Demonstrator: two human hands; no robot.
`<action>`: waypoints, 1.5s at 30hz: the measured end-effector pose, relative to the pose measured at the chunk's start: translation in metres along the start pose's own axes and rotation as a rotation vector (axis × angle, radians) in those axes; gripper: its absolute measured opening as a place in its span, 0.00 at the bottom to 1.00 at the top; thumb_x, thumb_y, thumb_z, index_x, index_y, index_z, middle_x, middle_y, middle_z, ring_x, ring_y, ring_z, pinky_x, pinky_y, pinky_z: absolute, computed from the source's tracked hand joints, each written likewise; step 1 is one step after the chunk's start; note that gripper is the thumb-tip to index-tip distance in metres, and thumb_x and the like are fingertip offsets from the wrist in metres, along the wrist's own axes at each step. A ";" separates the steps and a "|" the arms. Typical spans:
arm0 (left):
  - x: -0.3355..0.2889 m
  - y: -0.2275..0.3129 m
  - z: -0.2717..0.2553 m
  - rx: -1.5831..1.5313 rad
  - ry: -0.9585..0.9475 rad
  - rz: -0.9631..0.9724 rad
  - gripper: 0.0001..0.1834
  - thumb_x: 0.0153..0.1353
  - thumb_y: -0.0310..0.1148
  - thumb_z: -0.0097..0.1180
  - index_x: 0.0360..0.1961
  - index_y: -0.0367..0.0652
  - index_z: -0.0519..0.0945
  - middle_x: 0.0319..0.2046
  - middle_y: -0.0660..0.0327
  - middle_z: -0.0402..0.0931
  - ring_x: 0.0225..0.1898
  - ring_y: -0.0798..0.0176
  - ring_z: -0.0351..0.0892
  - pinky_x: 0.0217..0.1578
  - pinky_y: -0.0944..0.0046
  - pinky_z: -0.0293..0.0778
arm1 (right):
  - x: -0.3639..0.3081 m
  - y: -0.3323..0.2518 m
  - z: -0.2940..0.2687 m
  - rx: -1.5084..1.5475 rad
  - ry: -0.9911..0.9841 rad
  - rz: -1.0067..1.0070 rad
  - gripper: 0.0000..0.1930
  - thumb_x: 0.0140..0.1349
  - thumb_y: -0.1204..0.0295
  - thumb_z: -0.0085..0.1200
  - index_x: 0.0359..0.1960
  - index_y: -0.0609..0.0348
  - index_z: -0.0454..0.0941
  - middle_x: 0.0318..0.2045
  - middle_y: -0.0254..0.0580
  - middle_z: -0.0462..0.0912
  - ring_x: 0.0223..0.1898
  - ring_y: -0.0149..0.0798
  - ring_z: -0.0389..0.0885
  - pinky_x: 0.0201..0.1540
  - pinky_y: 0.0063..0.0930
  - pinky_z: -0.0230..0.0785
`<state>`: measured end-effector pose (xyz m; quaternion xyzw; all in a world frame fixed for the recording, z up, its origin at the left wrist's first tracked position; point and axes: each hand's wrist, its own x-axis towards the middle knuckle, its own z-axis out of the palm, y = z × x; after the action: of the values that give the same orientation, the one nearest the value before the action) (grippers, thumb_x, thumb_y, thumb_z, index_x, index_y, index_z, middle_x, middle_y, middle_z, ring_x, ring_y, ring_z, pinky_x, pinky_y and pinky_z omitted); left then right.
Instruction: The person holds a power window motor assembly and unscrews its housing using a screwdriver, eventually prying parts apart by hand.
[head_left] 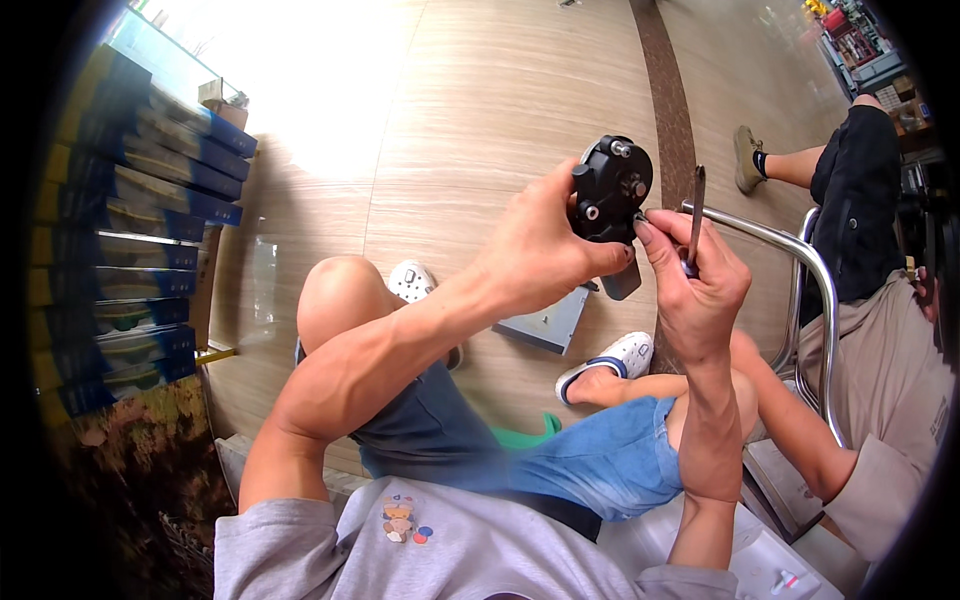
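Note:
My left hand is closed round a black rounded mechanical part, held up above my knees. Metal posts and a round metal fitting stand on its face, and a dark flat piece hangs below my thumb. My right hand has thumb and forefinger pinched at the part's lower right edge, on a small metal piece too small to name. A screwdriver is tucked in the same hand, its dark shaft pointing up. The fingers hide most of its handle.
Below my hands, a grey box lies on the tiled floor. Blue and yellow boxes are stacked at the left. A chair with a bent metal tube frame stands at the right, beside a seated person in black shorts. Crowded shelves are far right.

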<state>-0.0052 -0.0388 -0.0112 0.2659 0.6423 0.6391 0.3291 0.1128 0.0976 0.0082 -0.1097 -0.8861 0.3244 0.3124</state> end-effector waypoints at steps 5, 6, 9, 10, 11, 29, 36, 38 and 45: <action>0.003 -0.004 0.004 0.018 0.022 0.070 0.27 0.46 0.30 0.69 0.48 0.34 0.73 0.31 0.54 0.82 0.33 0.61 0.83 0.36 0.61 0.78 | -0.001 0.005 -0.002 -0.020 -0.008 -0.017 0.06 0.58 0.79 0.66 0.37 0.63 0.84 0.30 0.41 0.85 0.27 0.32 0.83 0.28 0.26 0.73; 0.003 -0.003 0.004 0.018 0.021 0.070 0.27 0.46 0.30 0.69 0.48 0.34 0.73 0.31 0.54 0.82 0.33 0.61 0.83 0.36 0.61 0.78 | -0.001 0.006 -0.002 -0.032 -0.014 -0.025 0.06 0.58 0.79 0.66 0.37 0.63 0.84 0.30 0.42 0.85 0.27 0.33 0.83 0.28 0.26 0.73; 0.002 0.003 0.003 0.036 0.015 0.053 0.26 0.46 0.30 0.68 0.47 0.35 0.73 0.30 0.53 0.82 0.32 0.61 0.83 0.37 0.60 0.78 | 0.000 0.004 -0.002 -0.066 -0.008 -0.066 0.07 0.58 0.80 0.65 0.38 0.63 0.84 0.30 0.43 0.85 0.26 0.35 0.83 0.28 0.27 0.73; 0.001 0.005 0.002 0.062 0.006 0.032 0.26 0.48 0.27 0.69 0.48 0.35 0.73 0.33 0.57 0.81 0.35 0.65 0.81 0.39 0.63 0.77 | -0.001 0.004 -0.001 -0.067 -0.006 -0.066 0.07 0.58 0.80 0.65 0.38 0.63 0.84 0.30 0.43 0.85 0.26 0.35 0.83 0.28 0.27 0.73; 0.000 0.007 0.003 0.087 -0.003 0.011 0.26 0.49 0.24 0.69 0.50 0.35 0.73 0.36 0.61 0.79 0.38 0.70 0.79 0.41 0.67 0.77 | -0.002 0.005 0.001 -0.055 0.011 -0.055 0.06 0.58 0.79 0.66 0.37 0.64 0.84 0.27 0.40 0.82 0.25 0.31 0.78 0.27 0.24 0.69; 0.000 0.008 0.008 0.104 0.058 0.086 0.26 0.47 0.27 0.66 0.48 0.36 0.73 0.30 0.50 0.83 0.32 0.57 0.85 0.36 0.60 0.78 | -0.005 0.009 0.002 -0.080 0.031 -0.063 0.07 0.58 0.79 0.65 0.38 0.63 0.82 0.30 0.43 0.85 0.26 0.37 0.83 0.27 0.29 0.73; -0.003 0.012 0.005 0.150 0.035 0.019 0.26 0.50 0.26 0.69 0.51 0.36 0.74 0.37 0.60 0.81 0.38 0.70 0.80 0.40 0.66 0.78 | -0.006 0.009 0.008 -0.090 0.071 -0.075 0.08 0.58 0.77 0.66 0.38 0.64 0.83 0.29 0.42 0.85 0.23 0.34 0.81 0.25 0.26 0.72; -0.003 0.011 0.006 0.137 0.033 -0.009 0.27 0.50 0.27 0.69 0.51 0.36 0.74 0.36 0.59 0.81 0.38 0.70 0.80 0.40 0.66 0.78 | -0.007 0.009 0.007 -0.106 0.071 -0.074 0.07 0.58 0.77 0.67 0.37 0.63 0.83 0.29 0.42 0.84 0.23 0.34 0.81 0.24 0.26 0.71; -0.002 0.009 0.014 0.159 0.003 -0.028 0.27 0.49 0.28 0.69 0.51 0.36 0.74 0.36 0.58 0.81 0.37 0.69 0.81 0.40 0.65 0.78 | -0.013 0.020 0.004 -0.140 0.081 -0.083 0.07 0.58 0.75 0.67 0.35 0.61 0.82 0.25 0.40 0.82 0.21 0.34 0.78 0.22 0.28 0.68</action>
<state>0.0057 -0.0311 -0.0019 0.2813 0.6952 0.5817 0.3150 0.1201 0.1062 -0.0134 -0.1076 -0.8971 0.2436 0.3526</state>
